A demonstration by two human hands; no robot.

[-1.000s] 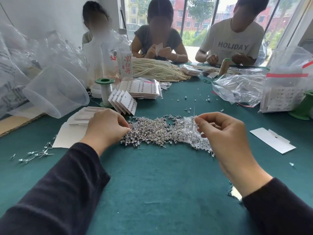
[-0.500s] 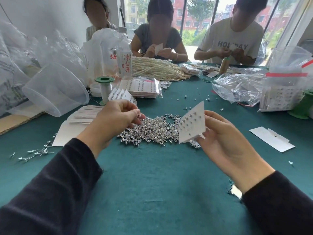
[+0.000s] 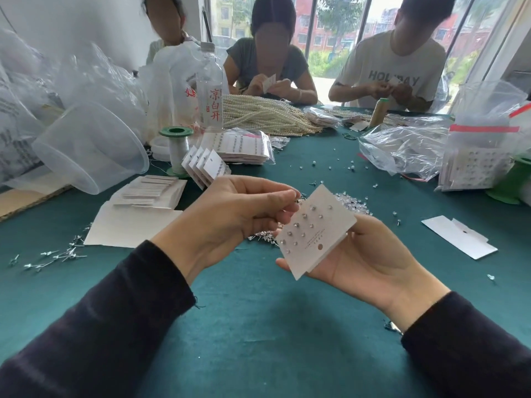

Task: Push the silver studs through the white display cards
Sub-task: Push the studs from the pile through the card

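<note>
Above the green table (image 3: 258, 326), my right hand (image 3: 370, 254) grips a studded white display card (image 3: 316, 231); my left hand (image 3: 230, 216) pinches silver studs (image 3: 298, 198), half-hiding the stud pile (image 3: 352, 202). Three workers (image 3: 270, 67) sit by windows (image 3: 339, 21).

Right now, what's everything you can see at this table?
display card: one, white, held up, centre
stud pile: one, silver, behind the card
loose studs: several, silver, far left
card stacks: several, white, left of centre
spool: one, green-ended, behind stacks
bowl: one, clear, tipped, left
bottle: one, clear, behind spool
pearl strands: many, cream, far side
bags: several, clear, right
tablecloth: one, green, underneath
people: three, opposite
left hand: one, curled, seemingly pinching a stud
right hand: one, holding the display card
</note>
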